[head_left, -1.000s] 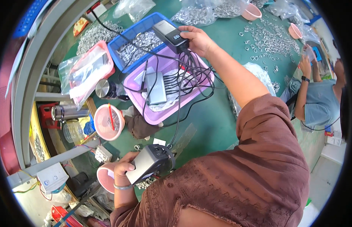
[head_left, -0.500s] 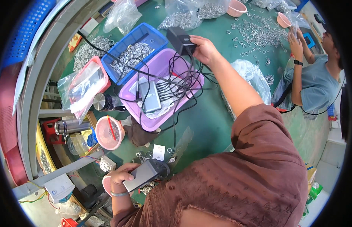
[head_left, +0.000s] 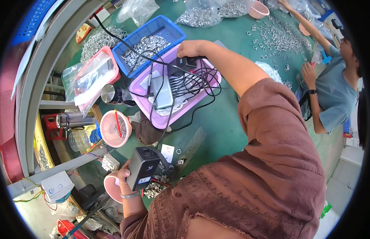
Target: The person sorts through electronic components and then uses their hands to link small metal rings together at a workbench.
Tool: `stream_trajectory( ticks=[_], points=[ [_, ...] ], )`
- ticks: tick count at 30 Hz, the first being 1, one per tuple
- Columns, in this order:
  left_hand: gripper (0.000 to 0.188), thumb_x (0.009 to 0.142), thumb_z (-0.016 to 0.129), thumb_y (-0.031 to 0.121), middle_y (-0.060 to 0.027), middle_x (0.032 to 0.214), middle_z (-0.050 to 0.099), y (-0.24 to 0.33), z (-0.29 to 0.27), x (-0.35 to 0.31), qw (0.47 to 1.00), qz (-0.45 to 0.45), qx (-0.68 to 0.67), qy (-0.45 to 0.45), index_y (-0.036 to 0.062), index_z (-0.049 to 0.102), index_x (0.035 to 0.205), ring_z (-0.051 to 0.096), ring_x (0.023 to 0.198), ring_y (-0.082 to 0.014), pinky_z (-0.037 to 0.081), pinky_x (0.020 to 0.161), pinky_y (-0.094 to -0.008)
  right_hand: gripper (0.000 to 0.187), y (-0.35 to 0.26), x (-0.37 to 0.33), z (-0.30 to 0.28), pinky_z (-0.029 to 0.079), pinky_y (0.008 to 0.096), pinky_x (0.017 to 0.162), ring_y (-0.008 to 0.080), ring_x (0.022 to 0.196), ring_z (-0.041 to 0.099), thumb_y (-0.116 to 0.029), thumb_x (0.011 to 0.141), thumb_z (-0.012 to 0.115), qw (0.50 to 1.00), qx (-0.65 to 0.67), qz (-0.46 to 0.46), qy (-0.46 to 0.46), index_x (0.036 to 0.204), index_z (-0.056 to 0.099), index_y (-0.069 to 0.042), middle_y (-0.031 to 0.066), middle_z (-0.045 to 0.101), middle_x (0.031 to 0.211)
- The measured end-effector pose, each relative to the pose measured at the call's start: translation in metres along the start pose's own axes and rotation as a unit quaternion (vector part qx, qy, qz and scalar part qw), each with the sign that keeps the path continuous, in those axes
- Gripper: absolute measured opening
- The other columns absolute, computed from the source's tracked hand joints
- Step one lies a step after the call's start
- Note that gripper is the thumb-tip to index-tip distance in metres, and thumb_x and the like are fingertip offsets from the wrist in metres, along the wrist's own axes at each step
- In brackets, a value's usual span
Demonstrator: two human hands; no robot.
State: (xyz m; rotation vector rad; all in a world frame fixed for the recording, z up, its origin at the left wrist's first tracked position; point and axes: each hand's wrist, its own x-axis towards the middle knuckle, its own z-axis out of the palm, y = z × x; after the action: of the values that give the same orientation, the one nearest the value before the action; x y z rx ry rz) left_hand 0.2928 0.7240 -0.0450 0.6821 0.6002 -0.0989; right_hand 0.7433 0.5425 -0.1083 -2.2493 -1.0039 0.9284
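My left hand [head_left: 123, 174], low in the view, is closed round the side of a black box-shaped device [head_left: 142, 170] with a socket in its top face and a black cable. My right hand [head_left: 191, 48] reaches to the far rim of a purple plastic basket [head_left: 175, 115], its fingers curled on a black power adapter [head_left: 187, 62]. The wrist hides part of the adapter. Inside the basket lie a grey power bank [head_left: 162, 92] and tangled black cables [head_left: 197, 83]. One cable arches over the basket.
Behind the basket stands a blue bin [head_left: 179, 36] of metal pieces. Pink tray [head_left: 113, 71], steel flask [head_left: 109, 94] and pink basket [head_left: 106, 137] line its left. Metal rings [head_left: 278, 36] are scattered far right, near a co-worker in a blue-grey shirt [head_left: 338, 91].
My right hand has lowered the adapter from above the basket to its far side. My left hand has raised and turned its device. The co-worker has stretched one arm away.
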Motion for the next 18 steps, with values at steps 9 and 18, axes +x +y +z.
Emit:
stream_trajectory(
  ticks=[9,18],
  points=[
    [0.059,0.055,0.054,0.025,-0.0186,0.089,0.060,-0.008,0.021,0.015,0.998,-0.025,-0.051,-0.027,-0.0101,0.049,0.103,0.059,0.075,-0.0258,0.047,0.069,-0.0295,0.026,-0.028,-0.071,-0.010,0.045,0.0397,0.066,0.0294,0.075,0.058,-0.030,0.070,0.059,0.961,-0.204,-0.017,0.184,0.074,0.057,-0.003,0.0119,0.060,0.074],
    [0.054,0.055,0.056,0.022,-0.0201,0.090,0.059,-0.017,0.005,0.026,0.996,-0.061,-0.048,-0.051,-0.0117,0.051,0.097,0.059,0.078,-0.0278,0.048,0.073,-0.0316,0.026,-0.023,-0.092,0.027,0.048,0.0365,0.064,0.0268,0.075,0.060,-0.026,0.064,0.065,0.939,-0.334,0.073,0.040,0.078,0.063,-0.004,0.0119,0.062,0.077]
  ],
)
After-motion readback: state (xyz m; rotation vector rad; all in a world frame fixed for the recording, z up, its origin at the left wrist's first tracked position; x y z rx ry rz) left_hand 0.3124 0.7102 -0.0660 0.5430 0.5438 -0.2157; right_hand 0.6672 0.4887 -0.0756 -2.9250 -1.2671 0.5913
